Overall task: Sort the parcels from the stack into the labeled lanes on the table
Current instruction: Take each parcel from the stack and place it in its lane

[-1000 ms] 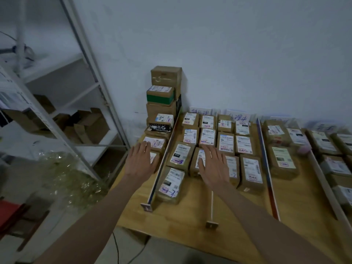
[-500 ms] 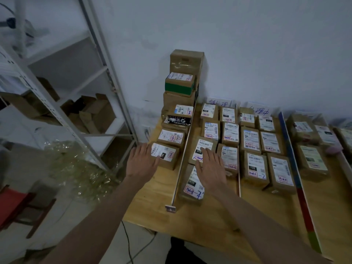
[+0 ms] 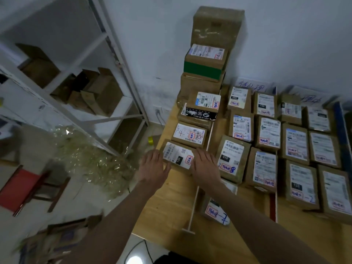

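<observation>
A stack of brown parcels rises at the table's far left corner against the wall. In front of it lie two flat labeled parcels; the nearest one sits at the table's left edge. My left hand rests against its left side and my right hand against its right side, fingers spread. The parcel still lies on the wooden table. Right of a white divider rail, several labeled parcels fill the lanes in rows.
Handwritten lane labels stand along the wall. A blue divider marks the far right lane. A metal shelf with cardboard boxes stands to the left, with crumpled plastic wrap and a red stool on the floor.
The view has shifted left and closer. My right hand has moved from the lane parcels across the rail to the nearest parcel's right side; my left hand now touches its left side.
</observation>
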A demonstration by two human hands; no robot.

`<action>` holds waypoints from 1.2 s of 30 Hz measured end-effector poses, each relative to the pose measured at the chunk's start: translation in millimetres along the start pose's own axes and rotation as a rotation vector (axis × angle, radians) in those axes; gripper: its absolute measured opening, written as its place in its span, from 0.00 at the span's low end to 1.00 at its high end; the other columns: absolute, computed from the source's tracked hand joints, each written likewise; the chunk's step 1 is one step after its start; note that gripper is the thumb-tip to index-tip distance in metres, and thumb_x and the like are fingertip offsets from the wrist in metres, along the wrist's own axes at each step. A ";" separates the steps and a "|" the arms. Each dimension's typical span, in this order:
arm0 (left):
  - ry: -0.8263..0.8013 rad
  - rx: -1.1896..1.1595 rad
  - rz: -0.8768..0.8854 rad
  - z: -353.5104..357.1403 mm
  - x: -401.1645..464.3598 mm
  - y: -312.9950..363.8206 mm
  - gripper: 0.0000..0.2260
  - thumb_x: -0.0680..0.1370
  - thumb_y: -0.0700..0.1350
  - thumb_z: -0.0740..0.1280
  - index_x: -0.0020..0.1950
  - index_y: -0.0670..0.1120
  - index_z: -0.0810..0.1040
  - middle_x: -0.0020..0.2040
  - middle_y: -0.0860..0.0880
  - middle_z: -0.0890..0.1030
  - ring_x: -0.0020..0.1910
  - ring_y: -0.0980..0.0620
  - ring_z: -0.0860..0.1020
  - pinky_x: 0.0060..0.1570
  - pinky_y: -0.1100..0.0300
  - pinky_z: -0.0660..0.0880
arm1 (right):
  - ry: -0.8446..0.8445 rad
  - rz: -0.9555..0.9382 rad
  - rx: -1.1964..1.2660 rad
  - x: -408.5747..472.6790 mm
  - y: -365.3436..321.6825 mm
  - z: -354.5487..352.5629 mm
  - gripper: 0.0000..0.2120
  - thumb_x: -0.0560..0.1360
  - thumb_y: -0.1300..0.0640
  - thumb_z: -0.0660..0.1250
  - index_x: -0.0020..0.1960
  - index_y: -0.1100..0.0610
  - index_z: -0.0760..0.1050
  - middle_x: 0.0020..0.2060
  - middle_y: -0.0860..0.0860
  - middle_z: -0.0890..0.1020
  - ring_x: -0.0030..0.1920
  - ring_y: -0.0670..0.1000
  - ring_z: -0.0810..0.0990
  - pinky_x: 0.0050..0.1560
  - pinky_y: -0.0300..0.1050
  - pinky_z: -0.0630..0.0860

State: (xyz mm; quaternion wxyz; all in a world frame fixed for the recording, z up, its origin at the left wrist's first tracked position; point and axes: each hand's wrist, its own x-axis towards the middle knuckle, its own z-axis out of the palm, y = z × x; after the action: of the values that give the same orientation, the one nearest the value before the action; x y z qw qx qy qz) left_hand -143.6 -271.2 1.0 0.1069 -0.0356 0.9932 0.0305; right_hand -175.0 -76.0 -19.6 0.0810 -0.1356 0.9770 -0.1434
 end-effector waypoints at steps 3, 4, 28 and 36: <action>-0.060 0.014 0.016 17.0 4.7 2.7 0.27 0.83 0.60 0.50 0.77 0.46 0.61 0.75 0.47 0.64 0.74 0.47 0.63 0.75 0.48 0.58 | -0.059 -0.019 0.009 10.2 2.3 14.1 0.22 0.83 0.52 0.52 0.76 0.55 0.62 0.73 0.52 0.68 0.75 0.52 0.62 0.77 0.53 0.54; -0.076 0.015 0.034 21.6 5.1 3.2 0.27 0.83 0.59 0.50 0.78 0.46 0.60 0.76 0.47 0.63 0.75 0.48 0.61 0.75 0.49 0.57 | -0.071 -0.030 0.001 11.8 3.2 17.3 0.22 0.83 0.53 0.54 0.76 0.55 0.62 0.73 0.52 0.68 0.75 0.52 0.62 0.77 0.53 0.55; -0.211 -0.358 0.096 55.9 23.4 -80.1 0.31 0.80 0.47 0.65 0.80 0.50 0.56 0.81 0.58 0.46 0.65 0.46 0.74 0.58 0.47 0.77 | -0.278 0.598 0.805 -5.5 -99.4 81.1 0.26 0.80 0.53 0.66 0.73 0.62 0.63 0.65 0.58 0.76 0.62 0.59 0.78 0.61 0.54 0.77; -0.123 -0.241 0.185 20.8 17.6 -94.5 0.25 0.82 0.49 0.60 0.78 0.49 0.59 0.79 0.51 0.58 0.66 0.44 0.74 0.58 0.48 0.76 | -0.269 0.602 0.799 -8.4 -99.3 66.5 0.16 0.82 0.54 0.61 0.66 0.61 0.74 0.61 0.56 0.81 0.61 0.56 0.80 0.61 0.54 0.78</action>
State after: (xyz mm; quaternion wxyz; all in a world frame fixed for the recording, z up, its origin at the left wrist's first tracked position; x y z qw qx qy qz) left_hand -149.1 -365.0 -28.1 0.1593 0.0453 0.9729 0.1614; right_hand -130.0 -182.4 -51.4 0.2889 0.1760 0.8227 -0.4569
